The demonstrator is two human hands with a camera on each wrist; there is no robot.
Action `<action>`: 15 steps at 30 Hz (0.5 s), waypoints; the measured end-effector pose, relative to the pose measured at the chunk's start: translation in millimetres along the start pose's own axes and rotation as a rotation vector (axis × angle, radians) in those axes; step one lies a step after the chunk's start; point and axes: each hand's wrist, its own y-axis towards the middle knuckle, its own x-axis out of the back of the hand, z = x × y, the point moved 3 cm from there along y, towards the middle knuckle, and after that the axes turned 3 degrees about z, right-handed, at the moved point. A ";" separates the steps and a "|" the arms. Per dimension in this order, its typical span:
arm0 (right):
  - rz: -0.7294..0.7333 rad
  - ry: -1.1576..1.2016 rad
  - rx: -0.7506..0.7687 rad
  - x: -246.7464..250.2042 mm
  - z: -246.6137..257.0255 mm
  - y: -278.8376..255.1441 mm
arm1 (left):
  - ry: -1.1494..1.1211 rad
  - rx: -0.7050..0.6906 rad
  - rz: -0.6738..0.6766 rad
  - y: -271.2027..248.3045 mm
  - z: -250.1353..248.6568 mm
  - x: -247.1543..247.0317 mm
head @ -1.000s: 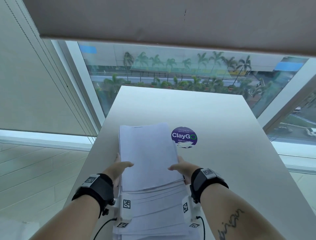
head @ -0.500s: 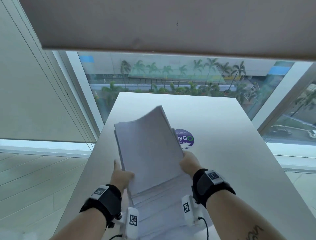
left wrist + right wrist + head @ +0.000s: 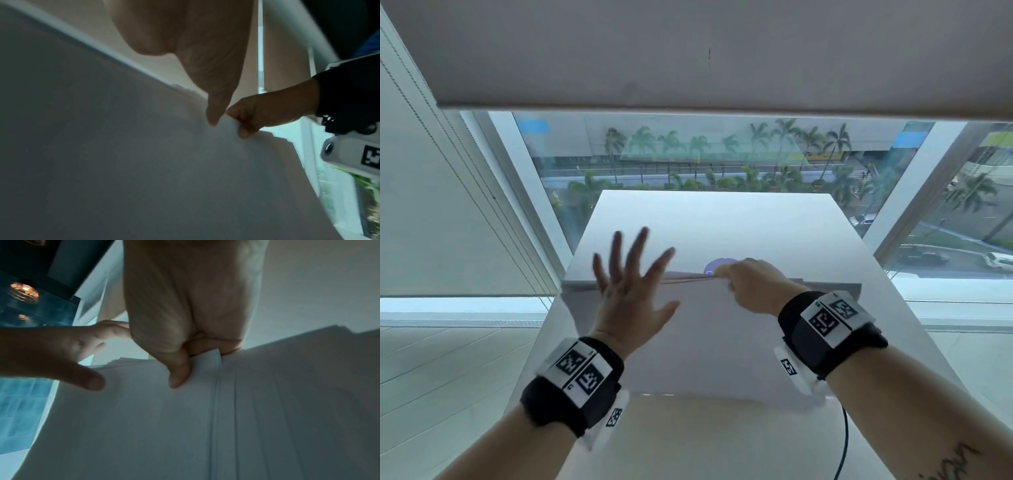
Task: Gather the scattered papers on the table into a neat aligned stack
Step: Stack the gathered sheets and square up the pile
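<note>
A: White papers (image 3: pixel 709 329) are standing on edge on the table (image 3: pixel 722 226) in the head view, right between both wrists. Right hand (image 3: pixel 751 289) is pinching their top edge near the middle.
B: Left hand (image 3: pixel 631 291)?
A: Fingers are spreading wide, gripping nothing, hovering by the sheets left of the right hand. Touching or not, can't tell. Purple sticker (image 3: pixel 717 265) is peeking out just beyond the right knuckles.
B: Left wrist view?
A: Left thumb (image 3: pixel 216 104) is pointing at the paper edge, right hand (image 3: pixel 263 113) is clamping papers (image 3: pixel 164 170) just beside it. Blurry.
B: Right wrist view?
A: Right hand (image 3: pixel 185 340) is curling, thumb (image 3: pixel 179 374) pressing the front sheet, fingers behind. Papers (image 3: pixel 246 410) are fanning unevenly, edges stepped. Left hand (image 3: pixel 61 353) is staying spread, off to the thumb's side.
</note>
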 end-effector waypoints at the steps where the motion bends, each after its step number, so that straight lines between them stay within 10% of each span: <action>1: -0.001 -0.041 0.024 0.6 5.2 -0.8 | 0.048 -0.067 0.056 7.4 -8.0 0.8; 10: -0.074 -0.025 -0.007 -8.2 2.2 -3.1 | -0.150 0.035 0.720 40.3 -19.9 -15.7; 15: -0.208 0.118 -0.352 -19.5 -67.9 -15.1 | -0.307 0.121 0.852 42.1 5.8 -39.0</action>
